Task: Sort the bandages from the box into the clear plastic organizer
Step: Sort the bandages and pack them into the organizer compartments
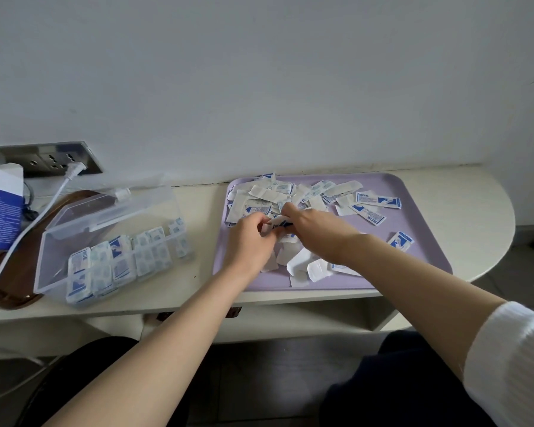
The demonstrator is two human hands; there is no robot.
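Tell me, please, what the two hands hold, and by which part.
One wrapped bandage, white with blue print, above the purple tray. The left hand pinches its left end, the right hand its right end.

Plain room: white wall (259,72), socket panel (53,160), cream desk (475,192)
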